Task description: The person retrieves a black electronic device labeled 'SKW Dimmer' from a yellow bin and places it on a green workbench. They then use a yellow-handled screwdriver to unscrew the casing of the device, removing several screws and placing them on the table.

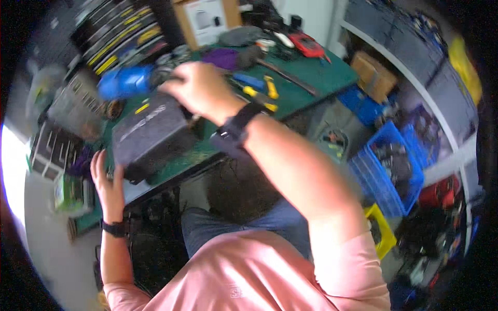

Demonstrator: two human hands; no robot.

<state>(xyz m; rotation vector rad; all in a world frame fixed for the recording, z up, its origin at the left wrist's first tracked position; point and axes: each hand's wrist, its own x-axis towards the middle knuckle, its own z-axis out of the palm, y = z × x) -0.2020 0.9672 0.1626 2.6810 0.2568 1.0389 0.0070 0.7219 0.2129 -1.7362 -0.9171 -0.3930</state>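
A dark grey fabric-covered box [148, 136] lies on the green work mat [316, 72] near the table's front edge. My left hand [106, 181] presses against the box's lower left corner, steadying it. Above the box's far end, my right hand [199, 90] grips a blue power tool [127, 82], whose body sticks out to the left of my fist. A dark watch sits on each wrist. The picture is blurred by motion, so the tool's tip is hidden behind my right hand.
Yellow-handled hand tools [262, 93], a purple cloth [223, 57], a hammer [285, 75] and a red device [307, 45] lie on the mat. A cardboard box [205, 20] stands behind. Blue crates [391, 171] and a yellow bin [381, 228] sit on the floor at right.
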